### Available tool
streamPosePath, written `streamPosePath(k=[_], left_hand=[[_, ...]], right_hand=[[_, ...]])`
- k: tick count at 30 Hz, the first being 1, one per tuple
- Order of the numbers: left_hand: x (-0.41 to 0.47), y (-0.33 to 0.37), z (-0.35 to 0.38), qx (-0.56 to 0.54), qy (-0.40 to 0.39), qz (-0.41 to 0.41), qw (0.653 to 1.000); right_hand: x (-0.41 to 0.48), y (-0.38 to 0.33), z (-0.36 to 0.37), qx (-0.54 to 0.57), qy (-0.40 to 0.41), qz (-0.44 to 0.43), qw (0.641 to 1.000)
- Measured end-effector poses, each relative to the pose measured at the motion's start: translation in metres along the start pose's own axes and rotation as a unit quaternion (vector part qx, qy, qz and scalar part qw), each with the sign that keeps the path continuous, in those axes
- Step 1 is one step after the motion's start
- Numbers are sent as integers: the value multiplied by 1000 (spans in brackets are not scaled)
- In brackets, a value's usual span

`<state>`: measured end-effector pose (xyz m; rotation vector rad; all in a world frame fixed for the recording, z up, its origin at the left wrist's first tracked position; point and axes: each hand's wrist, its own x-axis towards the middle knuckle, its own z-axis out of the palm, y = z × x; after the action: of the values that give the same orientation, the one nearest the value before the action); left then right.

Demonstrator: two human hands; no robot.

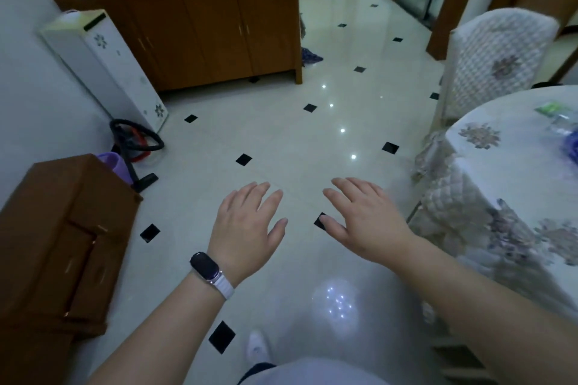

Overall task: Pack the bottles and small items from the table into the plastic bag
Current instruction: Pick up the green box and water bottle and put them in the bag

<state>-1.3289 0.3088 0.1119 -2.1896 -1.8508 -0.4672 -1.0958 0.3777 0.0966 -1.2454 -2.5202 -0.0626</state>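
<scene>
Left hand, right hand empty; bottle far right.

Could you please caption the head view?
Left hand and right hand hover open above the tiled floor, table at right.

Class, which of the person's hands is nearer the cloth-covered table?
Right. The right hand hovers just left of the cloth-covered table; the left hand is farther left, over the tiled floor.
</scene>
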Motion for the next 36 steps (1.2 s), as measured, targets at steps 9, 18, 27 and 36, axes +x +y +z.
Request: streamPosePath(k=[9, 18, 27, 36], left_hand=[[139, -82, 95, -80, 1, 71, 994], [286, -154, 136, -116, -6, 148, 982], [416, -117, 203, -161, -47, 253, 953], [557, -30, 269, -141, -97, 326, 930]], right_hand=[[110, 54, 43, -68, -34, 106, 991], [228, 85, 42, -124, -43, 190, 973], [250, 173, 65, -134, -70, 302, 941], [289, 323, 95, -79, -53, 383, 919]])
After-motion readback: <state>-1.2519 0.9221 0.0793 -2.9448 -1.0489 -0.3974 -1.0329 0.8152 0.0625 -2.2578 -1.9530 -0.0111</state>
